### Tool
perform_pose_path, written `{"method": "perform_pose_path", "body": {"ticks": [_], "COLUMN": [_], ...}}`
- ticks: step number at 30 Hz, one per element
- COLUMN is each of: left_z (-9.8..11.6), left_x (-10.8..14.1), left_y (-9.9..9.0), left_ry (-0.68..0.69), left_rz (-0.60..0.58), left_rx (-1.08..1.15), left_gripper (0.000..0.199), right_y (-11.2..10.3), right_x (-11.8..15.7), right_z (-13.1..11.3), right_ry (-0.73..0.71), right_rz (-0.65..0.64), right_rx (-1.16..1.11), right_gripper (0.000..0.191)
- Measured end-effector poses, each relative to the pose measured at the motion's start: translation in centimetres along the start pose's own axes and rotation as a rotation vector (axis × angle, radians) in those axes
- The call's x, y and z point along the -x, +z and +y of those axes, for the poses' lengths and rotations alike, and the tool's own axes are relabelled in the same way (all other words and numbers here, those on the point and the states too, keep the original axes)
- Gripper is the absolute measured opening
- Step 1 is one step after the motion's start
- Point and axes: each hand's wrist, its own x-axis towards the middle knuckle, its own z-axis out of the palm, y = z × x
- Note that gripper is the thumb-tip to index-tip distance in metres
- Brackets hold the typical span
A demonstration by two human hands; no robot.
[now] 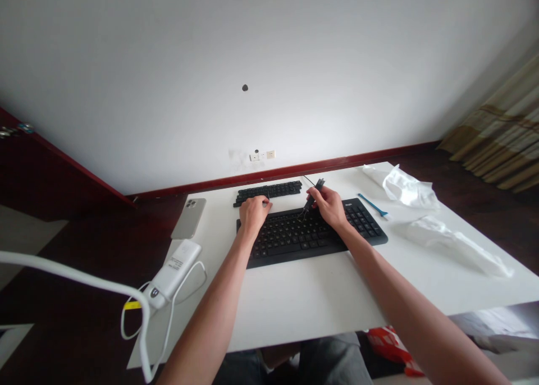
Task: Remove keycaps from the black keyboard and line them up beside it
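Observation:
My left hand (254, 214) lies curled over the top left of a black computer keyboard (295, 244), its fingertips near a loose black strip of keys (269, 192). I cannot tell whether those fingers hold anything. My right hand (328, 206) grips a black tool with thin wire prongs, probably a keycap puller (311, 201). Its prongs point down at the keys in the middle of the keyboard. A thin black wire or rod (309, 180) sticks out behind the tool's upper end.
All this stands on a white desk (303, 301). A smartphone (188, 218) and a white power bank (173, 273) with a cable lie to the left. A blue spatula (373, 205) and white plastic sheets (408, 187) lie to the right. A wall socket (263, 155) sits beyond the desk.

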Motion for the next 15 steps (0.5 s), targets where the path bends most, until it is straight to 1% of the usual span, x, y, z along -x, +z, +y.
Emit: {"method": "perform_pose_path", "body": {"ticks": [4,7,11,15], "left_z": [0.2,0.4,0.8,1.9], "left_x": [0.1,0.1,0.6,2.5], "left_y": [-0.1,-0.5,-1.9,-3.3], "left_ry": [-0.005,-0.004,0.02,0.117], "left_rz": [0.006,0.022,0.026,-0.011], "left_rx": [0.009,0.04,0.112,0.223], "left_gripper": [0.024,0.026,0.026,0.023], "right_y": [0.0,0.0,-0.1,-0.2], "right_x": [0.0,0.0,0.0,0.1], "right_z": [-0.1,-0.2,-0.4,-0.7], "right_ry": [0.003,0.006,0.011,0.001], "right_rz": [-0.001,-0.002,0.009,-0.012], "right_rx": [-0.004,-0.017,-0.088,-0.218], "right_gripper": [0.053,0.053,0.051,0.044]}}
